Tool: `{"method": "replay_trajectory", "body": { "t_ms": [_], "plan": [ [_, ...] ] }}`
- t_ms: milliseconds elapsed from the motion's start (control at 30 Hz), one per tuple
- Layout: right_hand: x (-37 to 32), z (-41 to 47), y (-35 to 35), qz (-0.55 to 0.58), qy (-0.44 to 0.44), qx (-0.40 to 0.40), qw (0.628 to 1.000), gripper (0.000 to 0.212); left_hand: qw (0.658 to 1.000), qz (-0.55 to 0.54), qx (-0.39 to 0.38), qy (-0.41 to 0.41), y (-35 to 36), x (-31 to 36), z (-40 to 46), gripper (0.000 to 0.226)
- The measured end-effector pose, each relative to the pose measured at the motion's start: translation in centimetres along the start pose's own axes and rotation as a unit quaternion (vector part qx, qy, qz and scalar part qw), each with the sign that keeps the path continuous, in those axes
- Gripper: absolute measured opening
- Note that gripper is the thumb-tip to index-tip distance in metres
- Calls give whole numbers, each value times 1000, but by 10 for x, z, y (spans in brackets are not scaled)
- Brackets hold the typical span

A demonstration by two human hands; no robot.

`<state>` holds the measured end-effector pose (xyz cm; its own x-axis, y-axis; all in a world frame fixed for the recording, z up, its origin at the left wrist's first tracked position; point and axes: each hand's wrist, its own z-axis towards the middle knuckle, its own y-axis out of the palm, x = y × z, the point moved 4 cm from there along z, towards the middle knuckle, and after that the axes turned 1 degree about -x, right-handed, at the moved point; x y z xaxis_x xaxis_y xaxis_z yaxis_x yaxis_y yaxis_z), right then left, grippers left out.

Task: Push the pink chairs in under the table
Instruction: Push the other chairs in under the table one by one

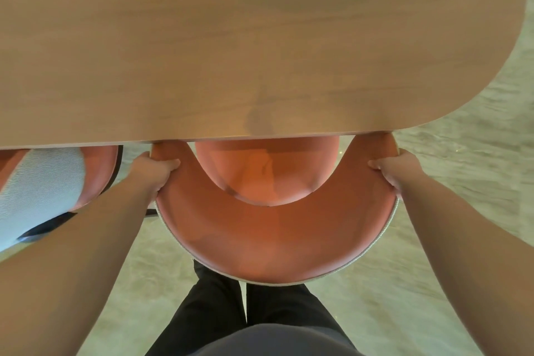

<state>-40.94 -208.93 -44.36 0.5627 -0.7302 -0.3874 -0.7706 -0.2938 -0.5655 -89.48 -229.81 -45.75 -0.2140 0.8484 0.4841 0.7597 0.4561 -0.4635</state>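
Observation:
A pink chair (271, 237) with a curved backrest stands right in front of me, its round seat partly tucked beneath the wooden table (231, 52). My left hand (156, 172) grips the left end of the backrest. My right hand (396, 172) grips the right end. Both arm tips of the backrest touch or sit just under the table's near edge. A second pink chair (98, 173) stands to the left, also close to the table, with a pale grey ribbed back or cover (40, 193) over it.
The table's rounded corner (476, 89) lies to the right. Pale marbled floor (462, 211) spreads to the right and beneath me. My dark trousers (248, 321) are directly behind the chair.

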Motion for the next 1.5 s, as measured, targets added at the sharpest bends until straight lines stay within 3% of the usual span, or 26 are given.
{"method": "replay_trajectory", "body": {
  "t_ms": [367, 733, 1500],
  "plan": [
    [7, -37, 14, -22, -69, 32, 997, 29, 997, 61, 17, 44, -35, -17, -4, 25],
    [1, -66, 69, -91, -113, 33, 989, 23, 997, 54, 38, 44, -99, -43, 19, 20],
    [-22, -63, 93, -101, -97, 43, 989, 29, 997, 60, 19, 45, -112, -30, 65, 22]
  ]
}}
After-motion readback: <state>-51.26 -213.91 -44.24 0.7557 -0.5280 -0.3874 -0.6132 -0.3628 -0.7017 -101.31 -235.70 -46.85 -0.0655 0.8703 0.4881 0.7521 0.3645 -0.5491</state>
